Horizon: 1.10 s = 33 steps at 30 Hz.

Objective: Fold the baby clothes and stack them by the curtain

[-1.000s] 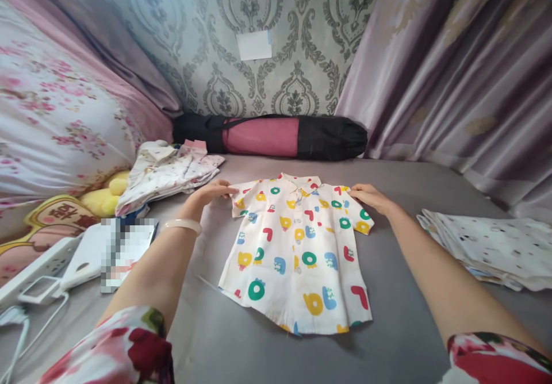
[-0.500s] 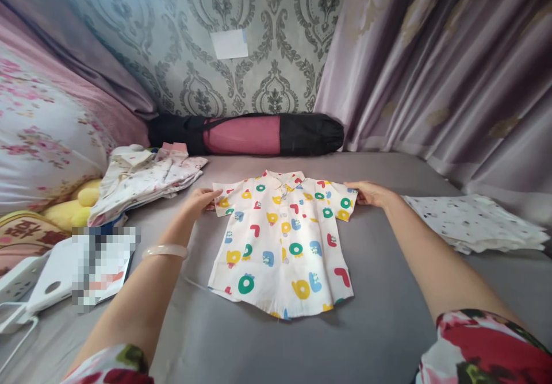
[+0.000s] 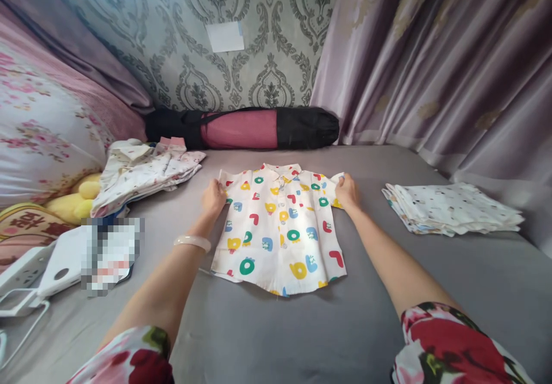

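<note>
A small white short-sleeved shirt (image 3: 276,234) lies spread front side up on the grey sheet, its collar toward the wall. Red, yellow, green and blue letter shapes cover it, and buttons run down its middle. My left hand (image 3: 214,195) grips the sleeve on the left, fingers closed on the cloth. At the opposite sleeve, my right hand (image 3: 347,190) is closed round the fabric, which bends up at the cuff. The fingertips of both hands are partly hidden by cloth.
A folded stack of patterned cloth (image 3: 452,207) lies at the right. On the left are a pile of clothes (image 3: 150,171), a yellow plush (image 3: 71,206), a white power strip (image 3: 26,272) and a white device (image 3: 64,260). A black and pink rolled bag (image 3: 241,129) lies along the wall.
Both hands have moved inward, drawing the sleeves toward the shirt's body and bending the cuffs up. The view has shifted slightly, and more of the right-hand stack shows.
</note>
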Motion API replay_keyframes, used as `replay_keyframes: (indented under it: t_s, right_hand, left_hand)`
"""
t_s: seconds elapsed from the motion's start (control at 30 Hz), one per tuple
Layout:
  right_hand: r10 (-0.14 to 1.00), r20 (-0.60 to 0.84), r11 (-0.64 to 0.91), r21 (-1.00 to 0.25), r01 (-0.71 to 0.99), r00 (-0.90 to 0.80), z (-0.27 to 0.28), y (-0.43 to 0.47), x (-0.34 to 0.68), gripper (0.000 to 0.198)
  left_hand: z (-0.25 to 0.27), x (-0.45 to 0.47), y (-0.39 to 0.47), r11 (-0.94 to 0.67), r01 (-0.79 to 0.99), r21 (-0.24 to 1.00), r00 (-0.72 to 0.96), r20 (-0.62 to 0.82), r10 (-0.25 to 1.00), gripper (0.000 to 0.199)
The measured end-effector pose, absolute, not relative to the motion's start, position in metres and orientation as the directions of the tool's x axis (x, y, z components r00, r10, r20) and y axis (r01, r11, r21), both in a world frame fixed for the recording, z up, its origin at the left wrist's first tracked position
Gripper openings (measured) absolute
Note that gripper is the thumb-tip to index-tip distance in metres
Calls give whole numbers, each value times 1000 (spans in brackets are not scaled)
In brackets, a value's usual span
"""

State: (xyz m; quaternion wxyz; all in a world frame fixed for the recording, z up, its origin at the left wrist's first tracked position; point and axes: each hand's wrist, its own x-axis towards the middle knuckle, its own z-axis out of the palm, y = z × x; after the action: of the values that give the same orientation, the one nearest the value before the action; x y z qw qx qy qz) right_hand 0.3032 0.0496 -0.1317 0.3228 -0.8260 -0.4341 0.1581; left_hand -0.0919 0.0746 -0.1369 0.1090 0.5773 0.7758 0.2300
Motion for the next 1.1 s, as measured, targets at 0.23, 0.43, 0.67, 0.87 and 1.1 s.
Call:
replay_keyframes:
  t_s: [0.23, 0.43, 0.67, 0.87, 1.1]
  right_hand:
    - [922, 79, -357, -211, 910, 379, -131, 41, 305, 37]
    - [840, 45, -520, -218, 826, 540, -132, 47, 311, 32]
    - [807, 35, -568, -231, 790, 590, -126, 52, 313, 39]
    - [970, 204, -121, -75, 990, 134, -125, 73, 300, 32]
    - [996, 92, 22, -121, 992, -10, -130, 113, 268, 31]
  left_hand:
    - [-136, -98, 72, 129, 950, 284, -165, 105, 981, 33]
    - [-143, -103, 77, 220, 935, 277, -267, 144, 953, 27]
    - [-153, -111, 82, 280, 856, 434, -387, 179, 905, 27]
    - [-153, -108, 77, 24, 922, 386, -194, 410, 891, 36]
    - [-152, -102, 73, -392, 899, 194, 274, 450, 850, 34]
